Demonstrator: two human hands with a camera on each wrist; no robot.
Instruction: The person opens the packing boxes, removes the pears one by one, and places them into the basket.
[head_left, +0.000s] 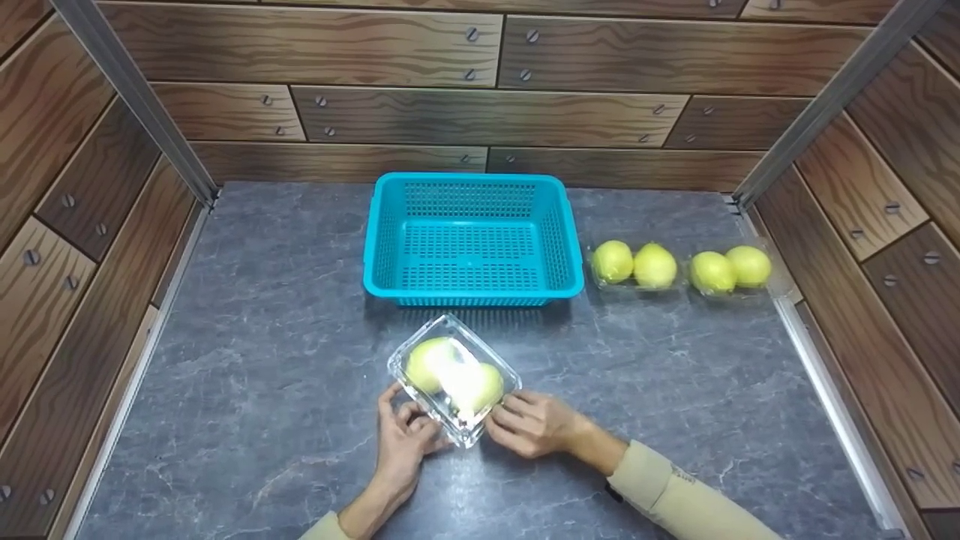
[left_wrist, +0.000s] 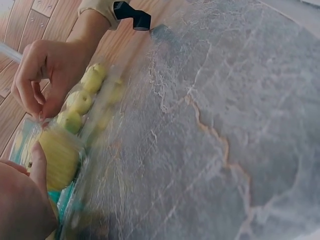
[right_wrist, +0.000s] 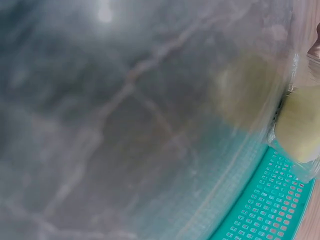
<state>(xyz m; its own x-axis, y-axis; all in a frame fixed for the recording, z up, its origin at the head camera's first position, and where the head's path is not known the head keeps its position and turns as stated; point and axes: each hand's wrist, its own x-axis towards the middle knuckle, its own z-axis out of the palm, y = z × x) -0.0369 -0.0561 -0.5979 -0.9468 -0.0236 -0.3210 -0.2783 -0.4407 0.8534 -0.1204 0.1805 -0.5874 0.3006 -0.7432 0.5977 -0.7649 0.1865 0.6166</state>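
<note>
A clear plastic container (head_left: 420,401) with two yellow-green fruits (head_left: 427,366) is turned cornerwise in front of the basket in the head view, glare across its lid. The left hand (head_left: 401,450) grips its lower left side. Fingers of the right hand (head_left: 536,424) are curled and pinch its lower right edge. From the left wrist, the left hand (left_wrist: 22,200) has its thumb against the container, and the right hand (left_wrist: 52,72) pinches the edge beyond. At the right of the right wrist view, a fruit (right_wrist: 300,125) shows in the container.
A turquoise perforated basket (head_left: 472,292), with nothing in it, stands behind the container. To its right are two more clear packs, each with two fruits (head_left: 655,265) (head_left: 712,273). Wood-patterned panels (head_left: 405,116) and metal rails (head_left: 832,409) border the grey marbled table (head_left: 262,337).
</note>
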